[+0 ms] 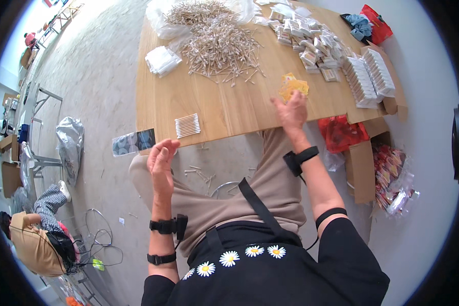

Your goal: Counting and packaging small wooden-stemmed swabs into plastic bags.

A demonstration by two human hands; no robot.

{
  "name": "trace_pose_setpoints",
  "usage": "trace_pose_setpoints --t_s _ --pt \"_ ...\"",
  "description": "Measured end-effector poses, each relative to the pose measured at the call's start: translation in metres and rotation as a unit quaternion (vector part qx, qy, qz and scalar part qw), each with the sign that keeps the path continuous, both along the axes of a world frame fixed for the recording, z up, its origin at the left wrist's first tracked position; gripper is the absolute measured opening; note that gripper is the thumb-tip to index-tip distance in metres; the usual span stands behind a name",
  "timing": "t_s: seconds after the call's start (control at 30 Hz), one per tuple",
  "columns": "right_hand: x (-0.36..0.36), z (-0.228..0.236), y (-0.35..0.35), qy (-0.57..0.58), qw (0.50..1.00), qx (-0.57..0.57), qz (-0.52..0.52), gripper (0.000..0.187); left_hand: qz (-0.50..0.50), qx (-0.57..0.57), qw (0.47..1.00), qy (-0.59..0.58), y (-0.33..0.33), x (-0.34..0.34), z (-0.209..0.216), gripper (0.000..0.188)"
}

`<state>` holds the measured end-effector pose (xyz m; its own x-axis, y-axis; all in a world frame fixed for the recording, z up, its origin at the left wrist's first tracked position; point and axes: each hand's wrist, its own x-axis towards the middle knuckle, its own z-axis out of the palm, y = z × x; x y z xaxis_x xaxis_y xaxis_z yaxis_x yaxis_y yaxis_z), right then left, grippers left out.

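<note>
My right hand reaches the yellow packets just ahead, fingers spread; my left hand, loosely curled and empty, hangs off the surface.

Single head-worn fisheye cam, steep downward view, close above wooden table edge & lap.

i saw small yellow packets under my right hand, a heap of little white packets behind them, neat white stacks in a cardboard box, and red wrappers below the table.
</note>
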<state>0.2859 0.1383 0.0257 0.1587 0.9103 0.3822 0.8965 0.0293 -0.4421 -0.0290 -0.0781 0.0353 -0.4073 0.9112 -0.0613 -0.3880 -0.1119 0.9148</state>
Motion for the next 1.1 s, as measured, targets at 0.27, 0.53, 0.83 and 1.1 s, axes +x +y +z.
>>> trace_pose_setpoints --t_s 0.27,0.53,0.83,1.1 --pt "0.029 -0.001 0.019 0.034 0.987 -0.132 -0.082 0.055 -0.051 -0.033 0.998 -0.019 -0.010 0.036 0.015 0.029" --pt "0.069 -0.034 0.038 0.127 0.989 -0.063 -0.052 0.039 -0.043 -0.043 0.998 -0.012 -0.011 0.040 0.025 0.028" --pt "0.046 0.006 0.021 0.417 0.895 -0.112 0.115 0.013 -0.049 -0.091 0.993 0.064 0.004 0.051 0.028 0.026" --pt "-0.080 0.049 -0.075 0.398 0.694 -0.435 0.414 0.011 -0.059 -0.075 0.995 0.013 0.031 0.073 0.024 0.027"
